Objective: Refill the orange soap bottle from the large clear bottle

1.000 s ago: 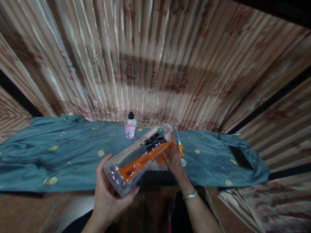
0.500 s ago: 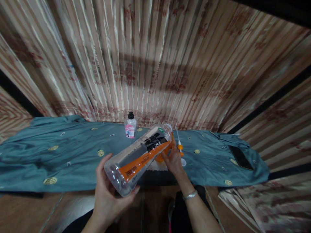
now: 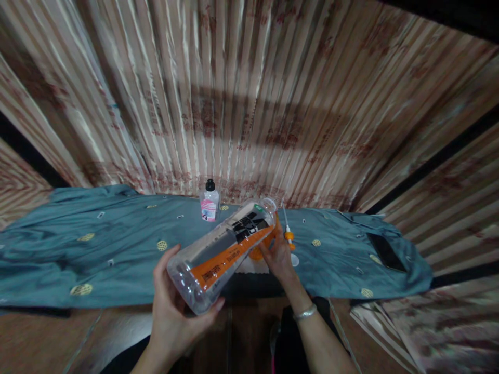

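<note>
Barely anything has shifted. Left hand [image 3: 171,306] cups the tilted clear bottle [image 3: 224,249], its grip wrapped around the base. Right hand [image 3: 278,257] pinches an orange piece [image 3: 260,251] at the neck.

Clear plastic bottle [image 3: 222,254] up front, see-through all along, wrapped in a label that runs bright orange down one side and black with white lettering nearer the neck, a speck of green by the shoulder. Behind it a small transparent bottle [image 3: 209,201] with a black cap and a pink-and-white label. An orange-and-white thin applicator tool [image 3: 287,231] beside it. All of it over a teal-blue cloth [image 3: 97,249] dotted with round yellow-gold medallions and tiny white marks. A flat black phone [image 3: 385,252] at the cloth's far side. Backdrop: pleated curtain [image 3: 249,104] in beige and cream stripes, printed with faded reddish-brown motifs. A silver bracelet [image 3: 304,312] glints on one wrist.
</note>
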A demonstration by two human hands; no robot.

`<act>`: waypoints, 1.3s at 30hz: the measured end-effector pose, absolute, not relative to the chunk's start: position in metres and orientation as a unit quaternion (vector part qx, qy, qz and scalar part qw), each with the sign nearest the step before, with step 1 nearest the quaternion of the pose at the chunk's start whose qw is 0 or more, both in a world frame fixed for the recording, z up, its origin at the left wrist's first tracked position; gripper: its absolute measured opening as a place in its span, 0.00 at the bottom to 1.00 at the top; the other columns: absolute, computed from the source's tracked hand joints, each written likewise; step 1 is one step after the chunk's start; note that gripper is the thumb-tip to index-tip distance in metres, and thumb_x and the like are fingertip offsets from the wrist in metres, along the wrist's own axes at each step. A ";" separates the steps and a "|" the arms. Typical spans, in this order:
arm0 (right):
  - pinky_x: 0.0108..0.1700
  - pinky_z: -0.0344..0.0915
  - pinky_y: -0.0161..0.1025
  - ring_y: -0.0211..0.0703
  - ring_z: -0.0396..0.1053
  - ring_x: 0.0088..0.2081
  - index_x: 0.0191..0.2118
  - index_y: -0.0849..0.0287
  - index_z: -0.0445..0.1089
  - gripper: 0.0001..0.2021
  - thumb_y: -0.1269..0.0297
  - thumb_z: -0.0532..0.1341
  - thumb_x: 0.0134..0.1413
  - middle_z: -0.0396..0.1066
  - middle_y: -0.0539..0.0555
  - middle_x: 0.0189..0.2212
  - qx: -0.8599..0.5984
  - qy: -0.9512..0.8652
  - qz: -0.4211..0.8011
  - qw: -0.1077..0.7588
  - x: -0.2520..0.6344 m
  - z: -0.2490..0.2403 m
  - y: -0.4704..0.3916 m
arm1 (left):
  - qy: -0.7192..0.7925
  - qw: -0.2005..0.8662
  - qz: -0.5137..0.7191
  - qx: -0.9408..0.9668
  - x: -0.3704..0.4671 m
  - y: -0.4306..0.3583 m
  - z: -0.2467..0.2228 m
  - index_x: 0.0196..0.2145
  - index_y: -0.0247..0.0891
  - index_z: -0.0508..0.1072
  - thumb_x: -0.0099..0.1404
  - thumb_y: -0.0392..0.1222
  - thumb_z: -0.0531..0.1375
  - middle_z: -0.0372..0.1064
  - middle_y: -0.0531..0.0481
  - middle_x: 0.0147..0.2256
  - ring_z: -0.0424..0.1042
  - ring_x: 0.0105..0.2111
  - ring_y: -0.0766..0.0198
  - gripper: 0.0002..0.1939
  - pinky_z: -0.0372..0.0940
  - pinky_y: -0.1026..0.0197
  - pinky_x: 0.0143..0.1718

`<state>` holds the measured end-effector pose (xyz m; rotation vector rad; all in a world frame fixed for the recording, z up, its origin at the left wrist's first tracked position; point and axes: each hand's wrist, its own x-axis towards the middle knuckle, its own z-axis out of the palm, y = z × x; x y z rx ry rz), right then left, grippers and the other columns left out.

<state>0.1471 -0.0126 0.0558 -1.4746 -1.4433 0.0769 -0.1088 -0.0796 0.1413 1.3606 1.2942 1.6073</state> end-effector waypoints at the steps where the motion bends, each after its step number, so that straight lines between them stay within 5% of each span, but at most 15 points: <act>1: 0.63 0.73 0.62 0.63 0.74 0.63 0.75 0.60 0.56 0.40 0.48 0.65 0.64 0.75 0.68 0.62 -0.614 -0.600 0.031 0.512 0.147 0.056 -0.012 | 0.494 0.330 0.615 0.518 -0.108 -0.080 0.142 0.61 0.45 0.66 0.44 0.48 0.77 0.73 0.44 0.52 0.80 0.50 0.43 0.48 0.80 0.42 0.48; 24: 0.61 0.75 0.65 0.65 0.75 0.62 0.74 0.57 0.56 0.38 0.47 0.64 0.65 0.76 0.67 0.60 -0.611 -0.599 0.010 0.518 0.147 0.052 -0.011 | 0.497 0.301 0.621 0.526 -0.109 -0.078 0.139 0.59 0.45 0.68 0.43 0.51 0.77 0.71 0.43 0.55 0.78 0.53 0.43 0.46 0.78 0.42 0.53; 39: 0.63 0.73 0.65 0.65 0.74 0.64 0.75 0.58 0.56 0.39 0.47 0.64 0.66 0.75 0.68 0.62 -0.620 -0.599 0.007 0.507 0.147 0.051 -0.011 | 0.483 0.279 0.582 0.591 -0.124 -0.070 0.125 0.58 0.45 0.67 0.41 0.48 0.78 0.73 0.44 0.52 0.79 0.49 0.42 0.47 0.81 0.43 0.45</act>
